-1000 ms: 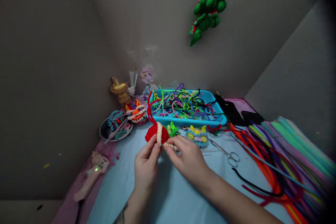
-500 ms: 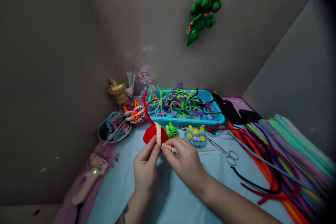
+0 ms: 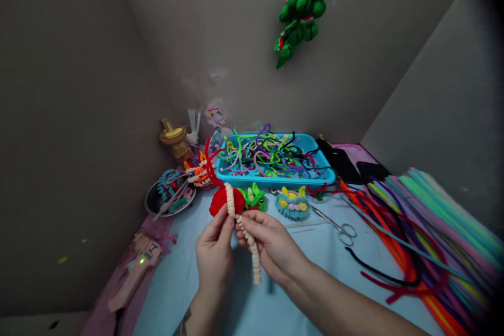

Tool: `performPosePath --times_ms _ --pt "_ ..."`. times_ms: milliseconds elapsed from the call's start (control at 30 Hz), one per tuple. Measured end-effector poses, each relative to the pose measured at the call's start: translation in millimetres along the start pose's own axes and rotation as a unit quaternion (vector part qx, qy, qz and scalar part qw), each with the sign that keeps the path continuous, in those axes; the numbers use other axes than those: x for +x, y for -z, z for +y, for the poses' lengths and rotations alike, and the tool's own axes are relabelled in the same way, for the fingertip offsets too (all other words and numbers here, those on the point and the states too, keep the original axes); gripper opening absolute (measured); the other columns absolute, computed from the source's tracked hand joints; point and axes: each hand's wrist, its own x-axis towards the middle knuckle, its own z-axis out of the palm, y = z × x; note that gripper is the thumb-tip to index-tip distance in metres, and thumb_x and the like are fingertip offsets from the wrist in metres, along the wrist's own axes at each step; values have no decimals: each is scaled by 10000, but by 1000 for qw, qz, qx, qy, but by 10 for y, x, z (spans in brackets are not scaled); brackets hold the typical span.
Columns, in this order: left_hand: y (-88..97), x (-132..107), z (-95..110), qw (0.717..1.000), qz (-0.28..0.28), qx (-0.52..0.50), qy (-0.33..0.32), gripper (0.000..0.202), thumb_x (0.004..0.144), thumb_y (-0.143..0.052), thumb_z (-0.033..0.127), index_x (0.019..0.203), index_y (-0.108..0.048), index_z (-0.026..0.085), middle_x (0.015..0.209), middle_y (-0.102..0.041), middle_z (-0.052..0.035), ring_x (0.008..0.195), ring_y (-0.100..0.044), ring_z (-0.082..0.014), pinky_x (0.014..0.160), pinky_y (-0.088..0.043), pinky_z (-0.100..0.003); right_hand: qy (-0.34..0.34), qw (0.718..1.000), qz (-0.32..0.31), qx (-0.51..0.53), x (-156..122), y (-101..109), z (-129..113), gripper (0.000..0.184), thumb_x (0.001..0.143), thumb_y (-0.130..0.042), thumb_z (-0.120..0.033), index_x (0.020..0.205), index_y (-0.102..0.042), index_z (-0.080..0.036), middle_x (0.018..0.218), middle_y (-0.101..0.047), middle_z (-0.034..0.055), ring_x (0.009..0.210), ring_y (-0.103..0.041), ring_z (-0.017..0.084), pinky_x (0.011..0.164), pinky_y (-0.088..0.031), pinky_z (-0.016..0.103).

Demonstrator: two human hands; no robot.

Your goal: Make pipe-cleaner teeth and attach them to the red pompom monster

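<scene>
My left hand (image 3: 214, 254) pinches the lower edge of a red pipe-cleaner ball (image 3: 221, 201) that has red stems curling up from it. A cream coiled cord (image 3: 244, 231) runs over the ball and hangs down in front of my palms. My right hand (image 3: 271, 244) is closed on this cord just below the ball. A green pipe-cleaner figure (image 3: 254, 199) and a blue-and-yellow one (image 3: 292, 203) lie on the light blue table cover (image 3: 252, 299) just behind my hands.
A blue tray (image 3: 275, 160) of loose pipe cleaners stands behind. Scissors (image 3: 336, 226) lie to the right, beside long bundles of coloured pipe cleaners (image 3: 425, 231). A metal dish (image 3: 169, 197), an orange figure (image 3: 197, 170) and a glue gun (image 3: 134, 270) are at the left. A green ornament (image 3: 299, 10) hangs on the wall.
The cream cord, earlier lying sideways between my fingers, now hangs straight down from the red ball. Both hands and the ball shifted slightly left.
</scene>
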Motion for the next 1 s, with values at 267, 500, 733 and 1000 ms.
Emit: performPosePath --times_ms 267,500,733,1000 --pt "-8 9 -55 998 -16 -54 10 345 661 -784 278 988 -732 181 986 -747 -67 890 -677 -165 826 -502 -255 -17 999 9 30 8 33 -27 387 496 -874 -287 677 -564 -145 588 -593 -26 540 -578 99 527 -454 209" --pt "-108 4 26 982 -34 -175 63 315 578 -834 236 880 -753 207 880 -761 -21 803 -682 -134 782 -506 -224 -5 998 31 52 58 32 33 371 500 -831 -215 701 -521 -182 596 -583 -45 550 -577 112 516 -437 219" --pt "-150 13 22 956 -56 -249 143 351 587 -812 164 924 -739 228 975 -749 -45 871 -690 -179 844 -506 -302 54 997 33 54 145 77 119 365 500 -824 -222 666 -499 -208 620 -588 -42 587 -593 133 564 -481 253" --pt "-163 6 -25 948 -48 -256 183 372 583 -815 149 938 -729 225 966 -753 -56 833 -702 -179 792 -528 -281 20 991 38 124 133 18 126 332 460 -834 -169 652 -564 -194 656 -630 -32 607 -602 109 616 -497 225"
